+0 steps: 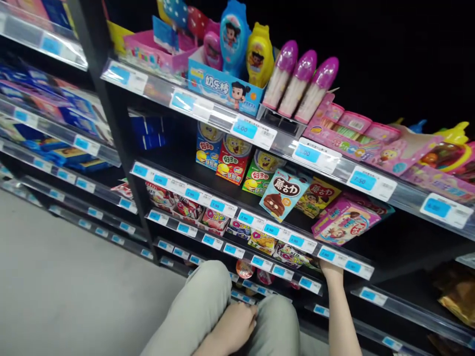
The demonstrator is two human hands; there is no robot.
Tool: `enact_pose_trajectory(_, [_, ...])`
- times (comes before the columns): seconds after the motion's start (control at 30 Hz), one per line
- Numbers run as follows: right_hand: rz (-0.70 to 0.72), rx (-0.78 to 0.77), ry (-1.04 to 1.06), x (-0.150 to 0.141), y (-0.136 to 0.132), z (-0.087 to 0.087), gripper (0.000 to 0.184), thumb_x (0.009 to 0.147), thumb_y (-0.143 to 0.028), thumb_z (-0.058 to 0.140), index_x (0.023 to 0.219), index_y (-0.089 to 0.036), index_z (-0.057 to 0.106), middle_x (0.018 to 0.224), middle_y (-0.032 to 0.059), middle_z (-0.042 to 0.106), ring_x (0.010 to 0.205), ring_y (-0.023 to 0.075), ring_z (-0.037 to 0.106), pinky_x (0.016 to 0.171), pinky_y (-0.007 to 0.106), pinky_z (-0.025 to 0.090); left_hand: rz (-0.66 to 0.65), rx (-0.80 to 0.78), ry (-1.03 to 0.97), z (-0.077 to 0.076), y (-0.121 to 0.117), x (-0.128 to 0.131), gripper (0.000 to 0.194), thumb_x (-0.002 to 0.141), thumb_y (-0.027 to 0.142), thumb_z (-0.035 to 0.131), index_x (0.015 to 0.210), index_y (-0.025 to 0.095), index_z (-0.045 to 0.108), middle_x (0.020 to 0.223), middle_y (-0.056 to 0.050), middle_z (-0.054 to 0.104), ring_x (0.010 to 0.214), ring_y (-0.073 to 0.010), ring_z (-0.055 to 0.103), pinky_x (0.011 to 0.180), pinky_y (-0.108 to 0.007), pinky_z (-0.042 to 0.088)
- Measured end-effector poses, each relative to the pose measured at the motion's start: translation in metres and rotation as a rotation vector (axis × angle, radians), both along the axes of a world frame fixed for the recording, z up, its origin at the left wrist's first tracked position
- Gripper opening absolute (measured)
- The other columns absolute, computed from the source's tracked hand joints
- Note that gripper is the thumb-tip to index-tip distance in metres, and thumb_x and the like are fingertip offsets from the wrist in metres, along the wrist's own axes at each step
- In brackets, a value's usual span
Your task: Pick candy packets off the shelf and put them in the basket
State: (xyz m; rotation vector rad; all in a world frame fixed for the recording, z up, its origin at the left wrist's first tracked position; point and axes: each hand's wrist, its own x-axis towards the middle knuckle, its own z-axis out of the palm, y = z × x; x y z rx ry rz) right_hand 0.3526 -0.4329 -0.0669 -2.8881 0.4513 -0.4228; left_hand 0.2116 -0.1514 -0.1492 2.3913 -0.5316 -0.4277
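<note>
My left hand rests between my knees, its fingers curled closed with no object showing in them. My right hand reaches into a low shelf, under the price-label rail. Its fingers are hidden, so what they touch does not show. Just left of that hand stand small snack packs, dark and white. On the shelf above are a light blue box with a chocolate mushroom picture and a pink-purple box.
Dark shelves with clear label rails rise in front of me. Higher up stand a blue display box of toy-like sweets, purple-capped tubes and a pink carton. A black upright divides the shelving. Grey floor lies at the left.
</note>
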Motion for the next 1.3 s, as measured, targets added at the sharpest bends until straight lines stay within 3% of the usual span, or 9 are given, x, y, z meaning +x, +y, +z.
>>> enact_pose_trajectory(0.13, [-0.256,0.13,0.052,-0.068,-0.006,-0.012,0.049,0.072,-0.034,0.043,0.11,-0.005,0.054,0.087,0.0217,0.061,0.082,0.0346,0.059,0.07,0.045,0.044,0.023,-0.009,0.005,0.006,-0.003,-0.002,0.021,0.079,0.023,0.044,0.087,0.017,0.062,0.082,-0.011,0.064,0.081,-0.0263,0.06,0.074,-0.036,0.044])
enact_pose_trajectory(0.2, [-0.262,0.482,-0.035,-0.103,0.001,-0.028,0.053,0.066,-0.032,0.044,0.115,-0.013,0.05,0.088,0.0138,0.063,0.078,0.0285,0.061,0.067,0.039,0.047,0.089,-0.116,0.062,0.006,-0.006,-0.004,0.023,0.08,0.028,0.046,0.092,0.017,0.061,0.085,-0.01,0.063,0.085,-0.0251,0.058,0.078,-0.036,0.043])
enact_pose_trajectory(0.27, [-0.142,1.052,-0.109,-0.13,0.022,-0.045,0.056,0.06,-0.029,0.045,0.114,-0.016,0.049,0.085,0.0077,0.064,0.075,0.0249,0.061,0.066,0.036,0.048,0.155,-0.328,0.173,0.004,-0.01,-0.006,0.03,0.08,0.034,0.049,0.104,0.018,0.056,0.09,-0.009,0.062,0.088,-0.0224,0.056,0.081,-0.035,0.042])
enact_pose_trajectory(0.33, [-0.03,1.433,-0.107,-0.144,0.058,-0.059,0.054,0.058,-0.026,0.048,0.111,-0.018,0.051,0.081,0.0038,0.064,0.073,0.0224,0.061,0.067,0.035,0.049,0.195,-0.642,0.389,0.004,-0.013,-0.009,0.047,0.079,0.04,0.049,0.121,0.019,0.044,0.098,-0.009,0.058,0.09,-0.0198,0.055,0.077,-0.033,0.045])
enact_pose_trajectory(0.5, [0.234,1.857,-0.159,-0.147,0.147,-0.069,0.049,0.059,-0.031,0.05,0.106,-0.019,0.056,0.089,0.0057,0.065,0.084,0.023,0.06,0.079,0.041,0.047,0.345,-1.369,0.637,0.008,-0.013,-0.011,0.087,0.072,0.047,0.057,0.137,0.03,0.003,0.123,-0.012,0.042,0.097,-0.0203,0.053,0.068,-0.027,0.048])
enact_pose_trajectory(0.67, [0.379,1.87,-0.163,-0.151,0.165,-0.074,0.057,0.068,-0.043,0.054,0.119,-0.02,0.048,0.108,0.0103,0.06,0.1,0.0241,0.056,0.087,0.043,0.043,0.463,-1.374,0.385,0.004,-0.007,-0.004,0.097,0.058,0.024,0.07,0.136,0.018,0.013,0.118,-0.014,0.05,0.095,-0.0205,0.055,0.074,-0.026,0.047])
enact_pose_trajectory(0.9, [0.171,1.519,-0.3,-0.149,0.144,-0.091,0.062,0.071,-0.044,0.055,0.126,-0.019,0.04,0.123,0.0097,0.051,0.11,0.0253,0.051,0.084,0.034,0.047,0.452,-0.989,0.172,0.012,-0.007,-0.009,0.073,0.062,0.009,0.06,0.13,0.017,0.036,0.102,-0.005,0.059,0.075,-0.0125,0.056,0.063,-0.019,0.045])
enact_pose_trajectory(1.2, [0.053,1.822,-0.219,-0.149,0.121,-0.088,0.039,0.054,-0.024,0.075,0.089,-0.017,0.063,0.083,0.0019,0.067,0.072,0.0176,0.061,0.064,0.026,0.049,0.479,-0.711,-0.012,0.014,0.006,-0.004,0.054,0.063,0.021,0.065,0.116,0.014,0.055,0.066,0.002,0.059,0.051,-0.0077,0.044,0.047,-0.016,0.034])
enact_pose_trajectory(1.3, [0.024,1.82,-0.146,-0.148,0.118,-0.09,0.032,0.053,-0.025,0.075,0.082,-0.015,0.064,0.077,0.0024,0.067,0.066,0.0156,0.06,0.06,0.024,0.048,0.465,-0.69,-0.069,0.012,0.011,-0.003,0.051,0.063,0.025,0.068,0.112,0.015,0.059,0.079,-0.002,0.064,0.06,-0.0111,0.053,0.054,-0.019,0.042])
